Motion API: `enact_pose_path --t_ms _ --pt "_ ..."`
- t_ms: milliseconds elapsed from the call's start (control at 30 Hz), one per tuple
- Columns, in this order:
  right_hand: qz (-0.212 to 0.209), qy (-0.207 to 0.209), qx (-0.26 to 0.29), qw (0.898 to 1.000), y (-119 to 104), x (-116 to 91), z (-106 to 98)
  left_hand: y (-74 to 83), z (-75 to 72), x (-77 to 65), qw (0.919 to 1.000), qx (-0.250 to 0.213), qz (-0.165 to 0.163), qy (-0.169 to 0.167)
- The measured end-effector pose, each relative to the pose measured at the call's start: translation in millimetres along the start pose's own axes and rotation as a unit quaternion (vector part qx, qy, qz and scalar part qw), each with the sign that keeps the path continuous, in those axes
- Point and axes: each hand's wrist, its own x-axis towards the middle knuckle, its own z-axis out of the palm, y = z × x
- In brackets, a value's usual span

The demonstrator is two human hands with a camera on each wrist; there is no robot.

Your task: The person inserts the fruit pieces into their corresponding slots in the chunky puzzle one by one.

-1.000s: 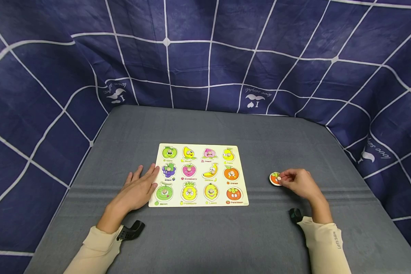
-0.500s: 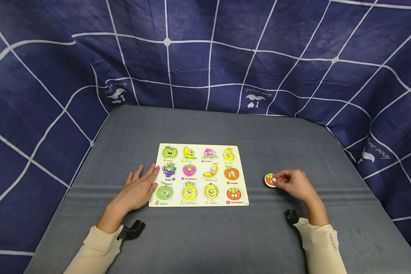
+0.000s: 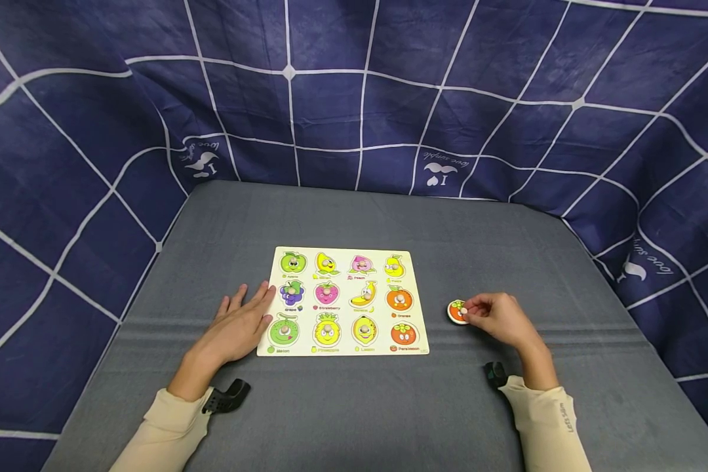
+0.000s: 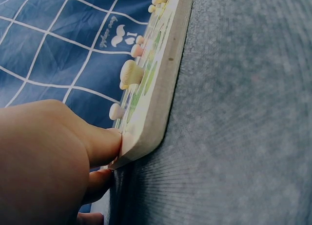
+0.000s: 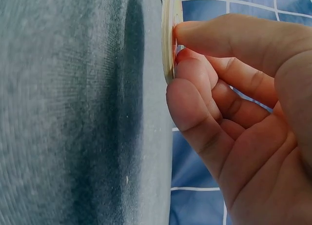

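A pale wooden fruit puzzle board (image 3: 345, 314) lies flat on the grey table, its pieces topped with small knobs. My left hand (image 3: 236, 331) rests at the board's left side with its fingers extended; in the left wrist view the thumb (image 4: 105, 146) touches the corner. To the right of the board, my right hand (image 3: 501, 320) pinches a round orange persimmon puzzle piece (image 3: 455, 312) by its knob. From the right wrist, that piece (image 5: 168, 39) is seen edge-on, with thumb and fingers behind its rim. At the board's lower right, the persimmon spot (image 3: 403, 334) shows its print without a knob.
The grey cloth-covered table (image 3: 354, 413) extends around the board and both hands. Dark blue curtains (image 3: 330, 111) with white grid lines hang at the back and sides. Each wrist carries a black strap mount (image 3: 227, 396).
My right hand has moved left with the persimmon piece, closer to the board. The left hand and the board have stayed in place.
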Motion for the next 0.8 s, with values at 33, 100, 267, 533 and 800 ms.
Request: enact_pose_path --t_ms 33,100,267,533,800 --pt "0.001 0.0 0.0 1.0 -0.6 0.0 0.4 -0.2 0.1 0.1 1.0 0.0 0.0 -0.001" --pt "0.0 0.0 0.001 1.0 -1.9 -0.2 1.4 -0.9 0.6 0.7 1.0 -0.001 -0.002 -0.004" --pt "-0.008 -0.004 0.005 1.0 -5.2 -0.2 4.8 -2.0 0.9 1.1 1.0 -0.002 -0.003 -0.006" --pt "-0.018 -0.009 0.003 1.0 -9.8 0.5 10.2 -0.9 0.7 1.2 1.0 -0.001 -0.001 -0.003" --pt "-0.028 -0.012 0.008 0.999 -16.0 2.1 14.6 0.0 0.1 0.3 1.0 0.006 0.001 0.001"
